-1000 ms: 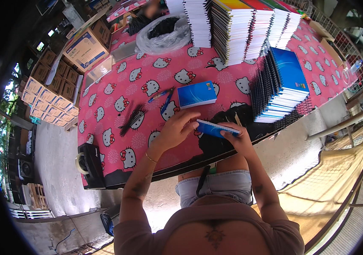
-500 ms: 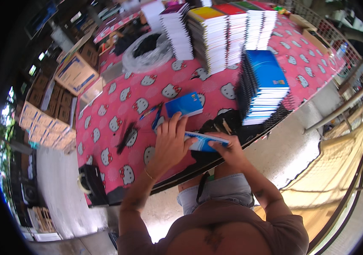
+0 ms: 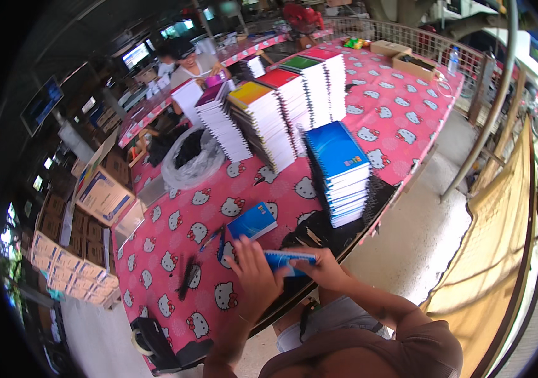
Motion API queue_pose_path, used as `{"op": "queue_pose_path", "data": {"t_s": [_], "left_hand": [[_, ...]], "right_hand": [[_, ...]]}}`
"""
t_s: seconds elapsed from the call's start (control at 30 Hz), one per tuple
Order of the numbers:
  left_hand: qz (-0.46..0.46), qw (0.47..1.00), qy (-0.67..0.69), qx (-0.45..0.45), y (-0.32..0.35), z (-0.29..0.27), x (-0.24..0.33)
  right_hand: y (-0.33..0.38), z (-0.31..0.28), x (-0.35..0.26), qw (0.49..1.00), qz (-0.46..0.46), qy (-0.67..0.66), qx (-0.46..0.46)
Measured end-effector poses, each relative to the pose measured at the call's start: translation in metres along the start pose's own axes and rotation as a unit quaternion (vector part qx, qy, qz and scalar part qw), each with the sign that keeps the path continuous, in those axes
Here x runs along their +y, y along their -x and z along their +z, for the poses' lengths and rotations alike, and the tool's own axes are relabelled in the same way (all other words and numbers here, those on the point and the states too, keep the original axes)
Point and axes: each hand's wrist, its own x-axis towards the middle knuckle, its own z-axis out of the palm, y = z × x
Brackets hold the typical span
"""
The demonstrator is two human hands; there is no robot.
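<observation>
In my right hand [image 3: 326, 269] is a blue spiral notebook [image 3: 289, 257], gripped at its right end with the thumb on the cover. My left hand [image 3: 257, 280] is at the notebook's left end, fingers stretched out and thumb close against it; whether the thumb presses on it I cannot tell. Just beyond lies a blue notebook or pad [image 3: 253, 220] with no coil visible. Beside that are a slim blue-handled tool [image 3: 222, 244] and a pen-like item. A tall stack of blue spiral notebooks [image 3: 338, 151] stands to the right.
Behind stand stacks of yellow [image 3: 256, 97], red, green and purple notebooks. A clear plastic bag [image 3: 196, 176] holds black material. Black strands [image 3: 187, 277] lie left; a black tape dispenser [image 3: 155, 345] sits at the near-left corner. Cartons [image 3: 74, 252] are stacked beyond. A co-worker [image 3: 196, 66] sits across.
My view has tilted up and turned, so the table's far side and the co-worker now show. My left hand's fingers have drawn off the flat blue notebook's edge; the right keeps its grip.
</observation>
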Motion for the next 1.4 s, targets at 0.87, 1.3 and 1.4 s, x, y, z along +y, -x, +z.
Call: {"op": "queue_pose_path", "data": {"t_s": [0.87,1.3,1.4], "left_hand": [[0.028,0.996,0.072,-0.034,-0.013,-0.023,0.022],[0.053,0.990,0.124,-0.038,0.020,0.001,0.049],[0.054,0.993,0.090,-0.055,-0.001,-0.012,0.041]], "right_hand": [[0.004,0.009,0.004,0.993,0.067,-0.059,-0.074],[-0.002,-0.003,0.021,0.999,0.027,-0.032,-0.033],[0.003,-0.009,0.044,0.992,0.018,0.039,-0.114]]}}
